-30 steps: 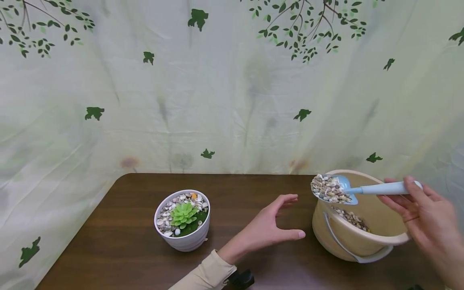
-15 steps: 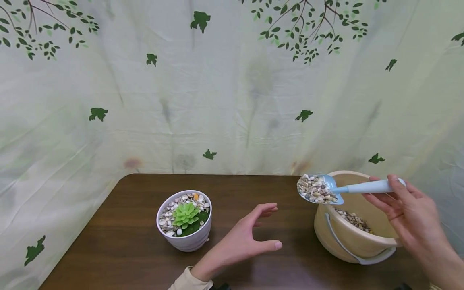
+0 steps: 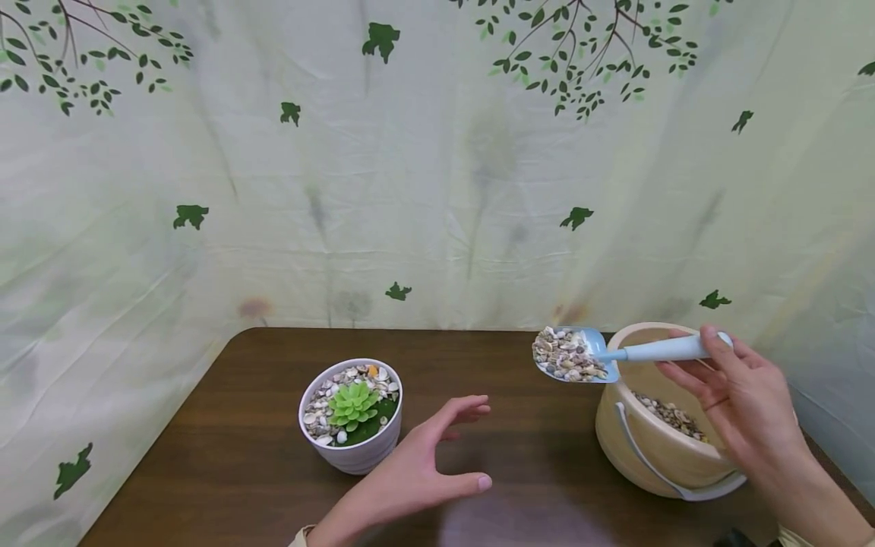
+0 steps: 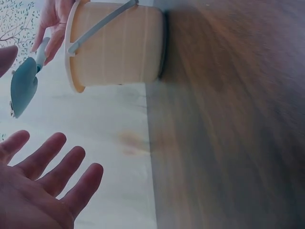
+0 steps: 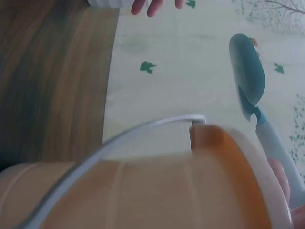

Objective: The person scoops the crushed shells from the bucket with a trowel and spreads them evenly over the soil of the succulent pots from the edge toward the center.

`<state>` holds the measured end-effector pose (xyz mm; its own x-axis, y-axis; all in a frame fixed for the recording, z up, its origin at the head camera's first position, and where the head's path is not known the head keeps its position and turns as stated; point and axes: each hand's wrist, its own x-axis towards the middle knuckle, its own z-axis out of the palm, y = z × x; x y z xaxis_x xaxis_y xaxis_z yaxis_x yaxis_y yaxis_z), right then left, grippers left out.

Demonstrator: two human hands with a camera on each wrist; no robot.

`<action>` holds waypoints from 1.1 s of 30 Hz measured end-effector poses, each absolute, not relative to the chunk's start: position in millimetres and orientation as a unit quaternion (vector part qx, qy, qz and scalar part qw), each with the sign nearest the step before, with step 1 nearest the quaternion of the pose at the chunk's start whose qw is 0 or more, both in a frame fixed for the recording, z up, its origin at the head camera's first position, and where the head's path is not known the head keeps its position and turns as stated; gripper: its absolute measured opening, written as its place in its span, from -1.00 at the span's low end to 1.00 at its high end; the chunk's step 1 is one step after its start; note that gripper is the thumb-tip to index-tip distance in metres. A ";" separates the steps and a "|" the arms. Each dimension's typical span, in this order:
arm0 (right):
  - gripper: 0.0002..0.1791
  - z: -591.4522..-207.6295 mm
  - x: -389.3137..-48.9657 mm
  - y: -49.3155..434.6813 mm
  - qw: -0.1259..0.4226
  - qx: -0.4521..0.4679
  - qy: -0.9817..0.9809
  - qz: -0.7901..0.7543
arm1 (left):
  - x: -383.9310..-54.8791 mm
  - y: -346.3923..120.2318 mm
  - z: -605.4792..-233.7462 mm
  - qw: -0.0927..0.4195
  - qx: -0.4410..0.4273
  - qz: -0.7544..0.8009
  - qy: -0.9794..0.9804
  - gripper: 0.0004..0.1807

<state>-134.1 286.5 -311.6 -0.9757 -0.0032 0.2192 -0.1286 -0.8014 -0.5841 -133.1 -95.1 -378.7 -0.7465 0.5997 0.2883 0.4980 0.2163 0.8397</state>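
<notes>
"Above the dark brown wooden bench [image 3: 205, 456], what has the right hand [image 3: 752, 403] got?"

"Its grip pinches a pale blue scoop [image 3: 645, 352] by the handle; the blade, heaped with small mottled shells [image 3: 570, 355], is just beside a round beige plastic bucket [image 3: 666, 460]."

"And the left hand [image 3: 420, 467]?"

"Grip spread wide over the bench, near a white ribbed pot [image 3: 349, 458] bearing a green rosette succulent [image 3: 353, 405]."

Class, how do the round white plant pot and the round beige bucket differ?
The pot looks smaller, the bucket larger. The bucket has a curved grey handle; the pot shows none. The pot holds a green rosette-shaped plant among small pebble-like bits; in the bucket only such bits show. Both stand upright on the brown wood-grain table.
</notes>
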 end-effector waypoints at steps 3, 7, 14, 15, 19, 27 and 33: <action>-0.74 -311.6 -135.8 279.4 0.027 0.110 -0.315 0.942 | -127.6 -105.5 -380.6 0.045 0.355 0.509 0.783 -0.20; -0.71 -310.4 -138.9 269.8 0.021 0.125 -0.328 0.936 | -121.8 -121.5 -382.6 0.039 0.358 0.503 0.786 -0.21; -0.71 -308.2 -144.4 253.7 0.025 0.129 -0.368 0.920 | -114.5 -152.0 -386.8 0.046 0.377 0.520 0.765 -0.23; -0.72 -308.2 -145.2 251.4 0.026 0.128 -0.372 0.919 | -113.7 -156.7 -387.8 0.051 0.379 0.527 0.759 -0.25; -0.74 -307.5 -146.4 241.3 0.030 0.117 -0.389 0.913 | -111.0 -175.4 -393.2 0.053 0.391 0.552 0.735 -0.32; -0.80 -305.9 -146.8 219.8 0.019 0.103 -0.409 0.907 | -105.4 -210.5 -403.6 0.052 0.408 0.577 0.706 -0.36; -0.83 -306.7 -148.5 203.6 0.022 0.099 -0.445 0.890 | -103.6 -243.0 -411.4 0.068 0.409 0.593 0.690 -0.37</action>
<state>-148.5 203.6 -306.7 -0.9793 -0.0490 0.1965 -0.1278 -0.6035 -0.7870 -103.6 -243.0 -411.4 -0.6561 0.6454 0.3911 0.4835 -0.0384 0.8745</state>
